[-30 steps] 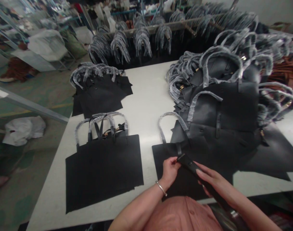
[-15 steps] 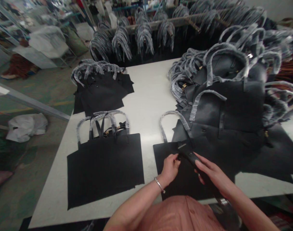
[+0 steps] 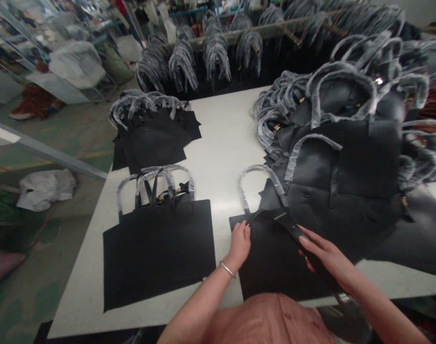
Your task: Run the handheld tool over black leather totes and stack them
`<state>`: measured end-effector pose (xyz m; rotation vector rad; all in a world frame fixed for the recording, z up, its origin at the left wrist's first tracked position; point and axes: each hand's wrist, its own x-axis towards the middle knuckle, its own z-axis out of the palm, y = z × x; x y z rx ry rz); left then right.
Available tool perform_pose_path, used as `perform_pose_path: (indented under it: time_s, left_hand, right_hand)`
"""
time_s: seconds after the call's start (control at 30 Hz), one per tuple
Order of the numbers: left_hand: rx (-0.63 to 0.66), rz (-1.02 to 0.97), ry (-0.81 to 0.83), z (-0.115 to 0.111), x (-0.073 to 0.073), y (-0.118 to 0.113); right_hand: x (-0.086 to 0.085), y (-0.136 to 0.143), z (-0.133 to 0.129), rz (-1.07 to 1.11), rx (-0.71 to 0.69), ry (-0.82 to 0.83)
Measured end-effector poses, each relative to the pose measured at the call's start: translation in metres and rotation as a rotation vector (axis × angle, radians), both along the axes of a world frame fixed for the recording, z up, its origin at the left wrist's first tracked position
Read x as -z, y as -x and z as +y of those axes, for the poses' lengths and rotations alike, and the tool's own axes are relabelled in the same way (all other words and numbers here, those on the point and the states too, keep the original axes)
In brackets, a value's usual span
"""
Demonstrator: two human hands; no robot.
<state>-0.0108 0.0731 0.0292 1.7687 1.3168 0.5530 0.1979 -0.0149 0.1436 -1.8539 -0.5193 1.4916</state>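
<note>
In front of me a black leather bag panel (image 3: 271, 267) lies flat, its plastic-wrapped handle (image 3: 258, 167) arching from the top edge. My left hand (image 3: 240, 241) is closed in a pinch at that edge, near the handle's left foot. From its fingertips a thin dark strip (image 3: 256, 216) sticks out to the right; its kind is unclear. My right hand (image 3: 323, 253) grips a black leather strap (image 3: 288, 225) over the panel, with a small pale metallic bar near the strap's far end. The strap's lower end is hidden by the hand and forearm.
On the white table (image 3: 223, 138), black panels with handles (image 3: 158, 253) lie at left, and a smaller stack (image 3: 149, 138) behind them. A large pile of black bag pieces (image 3: 361, 157) fills the right side. Beyond the table, wrapped handles hang from a rack (image 3: 218, 57).
My left hand has moved left, away from the strap, with the thin strip at its fingertips. The right hand and strap have shifted slightly right.
</note>
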Motion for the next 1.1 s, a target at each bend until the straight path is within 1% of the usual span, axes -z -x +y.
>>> perform_pose_path:
  time_s: [0.07, 0.13, 0.27, 0.37, 0.43, 0.5, 0.57, 0.63, 0.67, 0.73, 0.83, 0.9, 0.97, 1.03, 1.1]
  left_hand:
    - [-0.023, 0.042, -0.042, 0.012, 0.005, 0.006]
    - [-0.022, 0.06, -0.068, 0.018, 0.008, 0.009]
    - [0.029, 0.107, -0.11, 0.015, 0.013, 0.006]
    - [0.081, 0.136, -0.133, 0.009, 0.013, 0.005]
    - [0.101, 0.142, -0.139, 0.006, 0.009, 0.007]
    - [0.056, 0.205, -0.168, 0.005, 0.003, 0.011]
    - [-0.086, 0.355, -0.193, 0.003, -0.004, 0.016]
    - [-0.232, 0.508, -0.188, 0.002, -0.009, 0.019]
    - [-0.262, 0.541, -0.173, 0.001, -0.01, 0.019]
    - [-0.237, 0.519, -0.139, 0.0, -0.008, 0.018]
    - [-0.187, 0.421, -0.098, -0.001, -0.004, 0.015]
    - [-0.224, 0.431, -0.097, -0.001, -0.002, 0.015]
    - [-0.268, 0.49, -0.109, 0.0, -0.003, 0.016]
    - [-0.293, 0.526, -0.112, 0.0, -0.005, 0.018]
    - [-0.287, 0.491, -0.097, -0.002, -0.007, 0.02]
  right_hand:
    - [0.006, -0.006, -0.002, -0.025, -0.03, 0.027]
    - [0.017, -0.007, -0.001, -0.054, -0.068, 0.045]
    - [0.038, 0.002, 0.013, -0.153, -0.158, 0.067]
    - [0.045, 0.01, 0.029, -0.27, -0.157, 0.056]
    - [0.044, 0.011, 0.035, -0.31, -0.124, 0.016]
    - [0.041, 0.009, 0.032, -0.305, -0.114, -0.032]
    - [0.038, 0.005, 0.022, -0.28, -0.14, -0.049]
    - [0.036, 0.002, 0.009, -0.254, -0.192, -0.025]
    - [0.035, 0.002, 0.003, -0.247, -0.211, -0.01]
    - [0.033, 0.005, -0.008, -0.239, -0.225, 0.001]
    - [0.029, 0.013, -0.019, -0.214, -0.216, -0.022]
    - [0.025, 0.017, -0.023, -0.194, -0.224, -0.047]
    - [0.021, 0.02, -0.025, -0.2, -0.239, -0.071]
    - [0.019, 0.023, -0.024, -0.225, -0.262, -0.08]
    - [0.018, 0.028, -0.016, -0.241, -0.303, -0.079]
